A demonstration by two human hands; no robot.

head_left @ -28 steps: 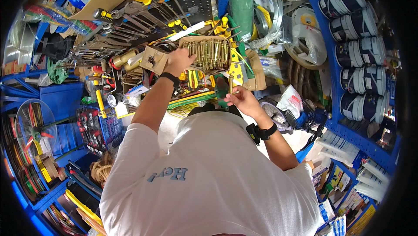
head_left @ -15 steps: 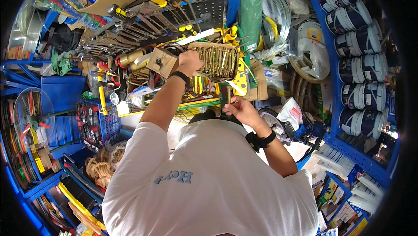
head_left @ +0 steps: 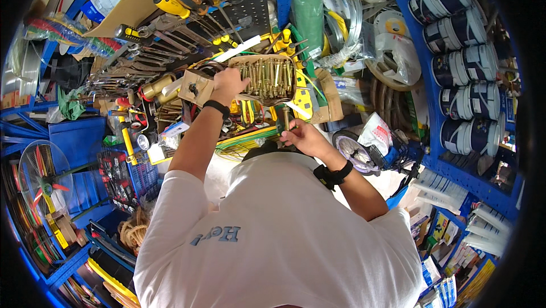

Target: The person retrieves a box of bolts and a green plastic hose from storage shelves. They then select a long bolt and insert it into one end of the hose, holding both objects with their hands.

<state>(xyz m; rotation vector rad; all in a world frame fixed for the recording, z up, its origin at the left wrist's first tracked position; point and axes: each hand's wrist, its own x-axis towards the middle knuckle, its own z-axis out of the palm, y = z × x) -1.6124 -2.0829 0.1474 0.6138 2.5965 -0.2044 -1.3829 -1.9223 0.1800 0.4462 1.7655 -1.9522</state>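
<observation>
A cardboard box (head_left: 261, 56) packed with brass-coloured anchor bolts (head_left: 267, 79) sits tilted toward me over the cluttered tool bench. My left hand (head_left: 228, 84) is closed on the box's left edge, its fingertips by the bolts. Below the box's right corner, my right hand (head_left: 305, 137) pinches the lower end of a single anchor bolt (head_left: 286, 118), which stands upright. That bolt is apart from the box. Beside my left hand is a smaller open cardboard box (head_left: 195, 87) with dark bits in it.
Wrenches (head_left: 165, 43) and yellow-handled screwdrivers (head_left: 172, 5) hang behind the bench. On the right, a blue rack (head_left: 435, 166) holds several paint cans (head_left: 463, 63). A caged fan (head_left: 45, 174) stands at left. A wheel (head_left: 354, 151) shows beyond my right forearm.
The whole view has swung, so the surroundings sit further left in the picture. Both hands keep their holds, the left on the box and the right on the single bolt.
</observation>
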